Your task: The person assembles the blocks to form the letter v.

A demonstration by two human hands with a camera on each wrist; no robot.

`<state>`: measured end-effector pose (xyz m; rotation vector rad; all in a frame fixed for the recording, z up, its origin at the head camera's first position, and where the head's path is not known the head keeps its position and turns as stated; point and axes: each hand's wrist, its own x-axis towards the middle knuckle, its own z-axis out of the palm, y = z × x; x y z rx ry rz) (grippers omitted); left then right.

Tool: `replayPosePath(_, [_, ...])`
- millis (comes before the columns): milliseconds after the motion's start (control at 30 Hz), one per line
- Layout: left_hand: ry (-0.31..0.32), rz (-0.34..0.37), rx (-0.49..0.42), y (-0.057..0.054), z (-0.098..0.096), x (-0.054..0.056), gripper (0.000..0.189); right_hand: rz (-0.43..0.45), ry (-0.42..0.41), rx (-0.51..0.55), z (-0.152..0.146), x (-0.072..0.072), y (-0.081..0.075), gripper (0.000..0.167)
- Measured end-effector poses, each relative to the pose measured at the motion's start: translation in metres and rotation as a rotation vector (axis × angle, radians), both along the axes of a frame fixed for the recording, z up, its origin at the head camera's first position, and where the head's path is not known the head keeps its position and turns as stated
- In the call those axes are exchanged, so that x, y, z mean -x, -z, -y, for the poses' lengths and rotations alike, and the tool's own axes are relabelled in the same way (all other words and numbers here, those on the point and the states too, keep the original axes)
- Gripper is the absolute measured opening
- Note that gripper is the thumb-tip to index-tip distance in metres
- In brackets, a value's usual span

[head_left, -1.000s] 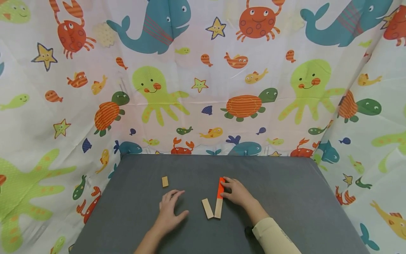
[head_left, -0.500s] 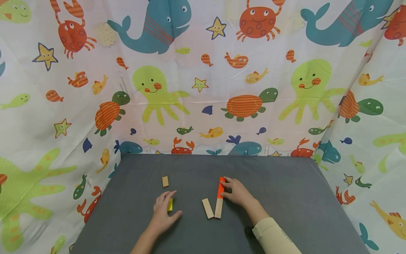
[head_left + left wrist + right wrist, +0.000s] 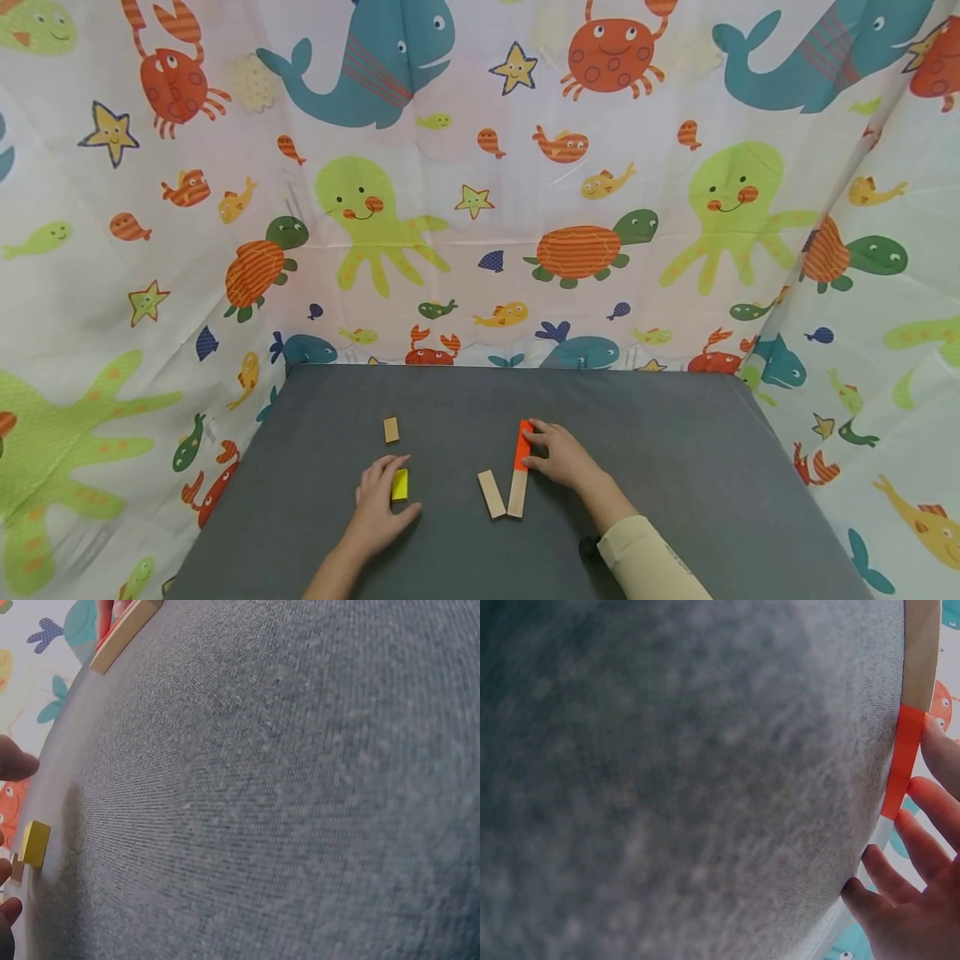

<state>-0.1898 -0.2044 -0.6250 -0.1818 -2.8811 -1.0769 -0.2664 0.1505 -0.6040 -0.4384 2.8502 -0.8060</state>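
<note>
I have the right hand (image 3: 561, 454) resting its ungripping fingers against the red block (image 3: 522, 442), right of centre, apparently to keep it end to end with the pale block (image 3: 517, 496) nearer me. The left hand (image 3: 377, 507) is loose, grasping nothing, beside the yellow block (image 3: 401, 486); compared with a second ago it sits further left, leaving that block exposed.

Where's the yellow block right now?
In the head view, the yellow block is left of centre on the gray table, beside the left hand, nearer the camera than the small wooden block.
</note>
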Motion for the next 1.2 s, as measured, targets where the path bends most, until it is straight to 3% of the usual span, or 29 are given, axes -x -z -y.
replayPosePath(500, [-0.009,0.029,-0.083,0.0069,0.0048,0.0000,0.048,0.005,-0.001,0.001,-0.0006,-0.0011,-0.0009,0.060])
replayPosePath(867, [0.013,-0.006,-0.021,0.0070,0.0052,0.0025,0.036,0.014,0.000,0.008,-0.0014,0.0004,-0.0004,0.060])
replayPosePath(1200, [0.030,-0.004,0.006,0.0038,0.0039,0.0047,0.036,0.013,0.002,0.000,-0.0003,-0.0008,-0.0027,0.059])
